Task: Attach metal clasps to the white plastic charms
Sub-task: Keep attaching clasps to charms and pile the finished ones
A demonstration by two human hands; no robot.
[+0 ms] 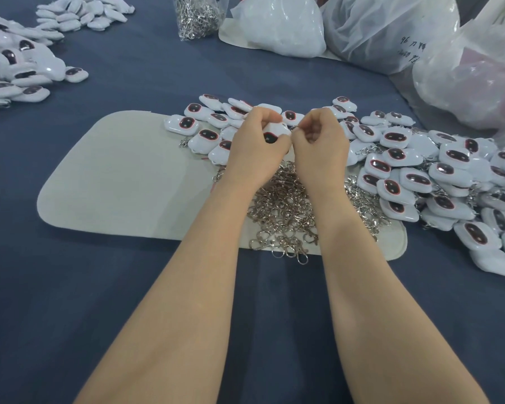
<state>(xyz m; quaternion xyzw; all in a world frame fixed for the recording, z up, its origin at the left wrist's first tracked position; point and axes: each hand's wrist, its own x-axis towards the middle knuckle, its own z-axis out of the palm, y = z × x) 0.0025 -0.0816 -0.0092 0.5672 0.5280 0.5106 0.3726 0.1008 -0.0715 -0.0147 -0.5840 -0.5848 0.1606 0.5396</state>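
Left hand [254,147] — forearm reaching in from the bench's [158,68] near edge, fingers curled round one white charm [274,132], its dark face toward the camera.
Right hand [321,141] — knuckles up, thumb and forefinger pinching a small metal clasp [294,128] against the charm's upper right corner; most of the clasp is hidden.
Grey mat [114,176] — mid-bench, beneath both hands.
Loose clasp pile [283,211] — at the mat's near edge, between the wrists.
Charm heap [449,182] — toward the right edge.
Bag of clasps [196,16] — at the far edge.
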